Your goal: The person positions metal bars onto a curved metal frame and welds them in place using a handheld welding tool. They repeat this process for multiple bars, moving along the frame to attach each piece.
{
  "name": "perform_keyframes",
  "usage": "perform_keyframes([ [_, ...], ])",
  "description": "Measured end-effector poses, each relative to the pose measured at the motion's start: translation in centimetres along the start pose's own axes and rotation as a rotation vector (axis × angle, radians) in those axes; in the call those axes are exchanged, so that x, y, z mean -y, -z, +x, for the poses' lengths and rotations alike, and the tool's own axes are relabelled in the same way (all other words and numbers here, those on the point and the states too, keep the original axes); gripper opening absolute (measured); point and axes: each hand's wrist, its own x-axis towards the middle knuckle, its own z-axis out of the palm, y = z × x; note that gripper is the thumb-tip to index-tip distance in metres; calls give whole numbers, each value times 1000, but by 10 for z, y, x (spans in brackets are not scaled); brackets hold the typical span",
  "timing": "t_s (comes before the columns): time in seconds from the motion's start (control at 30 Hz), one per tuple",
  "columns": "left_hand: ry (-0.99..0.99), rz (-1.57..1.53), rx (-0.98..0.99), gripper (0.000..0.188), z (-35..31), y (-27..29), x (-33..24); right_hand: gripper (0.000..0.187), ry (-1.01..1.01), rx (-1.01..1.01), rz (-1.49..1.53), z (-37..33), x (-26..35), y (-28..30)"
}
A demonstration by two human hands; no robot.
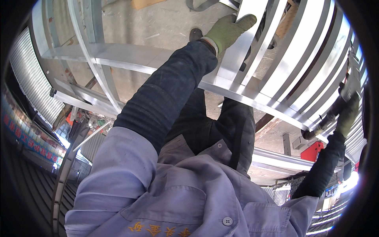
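Observation:
My left hand, in an olive-green work glove, is on a flat silvery metal bar. Its thumb lies across the bar's top face, while the other fingers bend at the edge and are partly hidden. The bar meets a long metal rail that crosses in front of my legs. Far to the right, my gloved right hand is closed around a dark and grey hand tool. Its exact kind is hard to make out near the picture's rim. The tool is close to the rail's right end.
Several parallel metal slats run away from the rail on the right. More metal framing spreads to the left. A red piece is low on the right. Corrugated sheet stands at the far left, near scattered debris.

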Motion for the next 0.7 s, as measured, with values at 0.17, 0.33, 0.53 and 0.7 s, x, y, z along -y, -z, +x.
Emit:
perform_keyframes([
  [0.17,17,-11,-26,93,-2,0,1,71,-142,286,309,-16,28,36],
  [0.33,5,-10,-13,87,1,2,5,82,-279,603,46,-58,123,-39],
  [0.53,-52,66,-43,82,4,-3,8,99,-302,1012,226,-71,158,-158],
  [0.7,-84,31,-53,77,5,-1,11,83,-418,1230,251,-48,145,-202],
])
